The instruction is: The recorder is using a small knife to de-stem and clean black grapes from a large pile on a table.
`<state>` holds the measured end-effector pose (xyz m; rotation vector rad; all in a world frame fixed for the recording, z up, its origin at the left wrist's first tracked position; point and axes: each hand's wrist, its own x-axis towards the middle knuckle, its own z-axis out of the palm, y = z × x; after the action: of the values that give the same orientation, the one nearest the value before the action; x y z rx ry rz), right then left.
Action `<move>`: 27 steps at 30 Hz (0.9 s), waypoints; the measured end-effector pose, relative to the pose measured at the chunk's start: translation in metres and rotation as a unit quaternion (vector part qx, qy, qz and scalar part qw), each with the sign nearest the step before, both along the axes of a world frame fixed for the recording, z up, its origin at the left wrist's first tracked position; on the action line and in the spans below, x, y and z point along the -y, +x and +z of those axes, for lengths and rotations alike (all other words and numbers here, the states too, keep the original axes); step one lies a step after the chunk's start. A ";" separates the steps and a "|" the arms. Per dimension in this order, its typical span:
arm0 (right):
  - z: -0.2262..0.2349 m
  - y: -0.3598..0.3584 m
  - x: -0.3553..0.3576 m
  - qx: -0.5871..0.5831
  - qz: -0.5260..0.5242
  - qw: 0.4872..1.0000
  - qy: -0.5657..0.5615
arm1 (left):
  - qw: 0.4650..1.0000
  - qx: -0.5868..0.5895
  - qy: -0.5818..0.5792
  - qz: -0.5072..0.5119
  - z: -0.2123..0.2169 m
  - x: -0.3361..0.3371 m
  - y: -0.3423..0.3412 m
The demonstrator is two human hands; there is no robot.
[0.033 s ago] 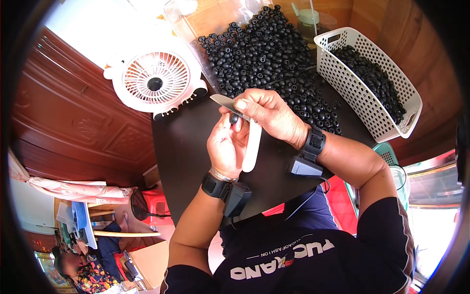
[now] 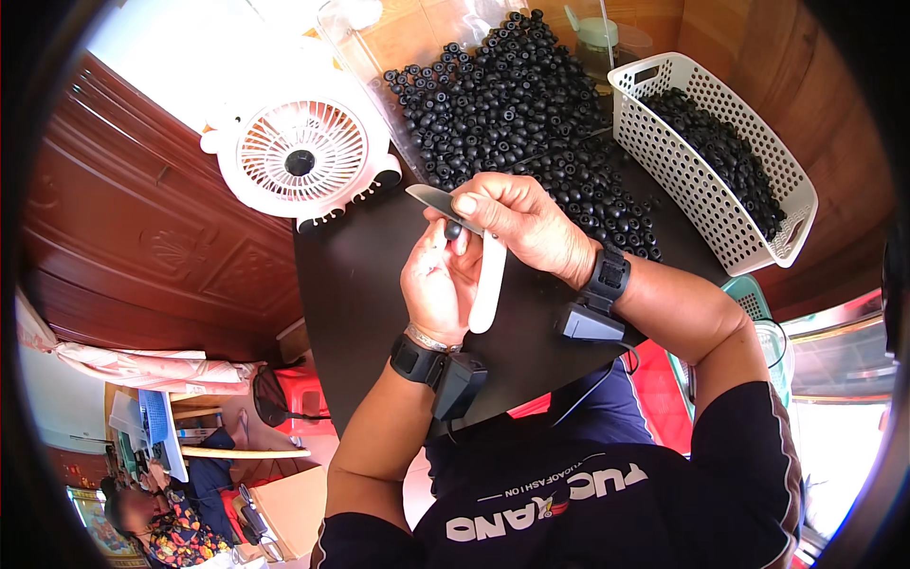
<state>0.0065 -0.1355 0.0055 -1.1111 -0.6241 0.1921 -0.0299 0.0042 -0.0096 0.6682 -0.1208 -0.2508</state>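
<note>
My right hand is closed around a folding knife with a white handle and a short metal blade. The thumb presses on the blade near the hinge, and the handle hangs down past my left palm. Between the fingers of my left hand sits a small black rounded plastic piece, right under the blade. Whether the edge touches it I cannot tell. Just beyond both hands spreads a heap of similar black pieces, each with a hole in the end.
A white perforated basket with more black pieces stands at the right on the dark table. To the left is a white and pink fan. A lidded jar stands at the back. Another person sits at the far lower left.
The knife blade has tilted very slightly in my right hand. Everything else looks the same.
</note>
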 end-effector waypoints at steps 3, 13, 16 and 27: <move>-0.002 0.000 0.002 0.004 0.007 1.000 -0.007 | 0.999 -0.010 0.015 0.040 0.013 0.010 -0.006; -0.002 0.000 0.001 0.010 0.022 1.000 -0.009 | 1.000 0.000 0.001 0.017 0.004 0.005 -0.002; -0.004 0.000 -0.001 0.031 -0.003 0.999 -0.021 | 0.998 -0.001 0.056 0.029 -0.005 0.002 0.001; 0.002 0.000 0.001 -0.026 0.016 0.999 0.042 | 0.999 -0.021 -0.036 -0.013 -0.003 0.005 -0.001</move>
<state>0.0061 -0.1368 0.0074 -1.0124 -0.5995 0.2203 -0.0306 -0.0012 -0.0127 0.5890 -0.0976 -0.2832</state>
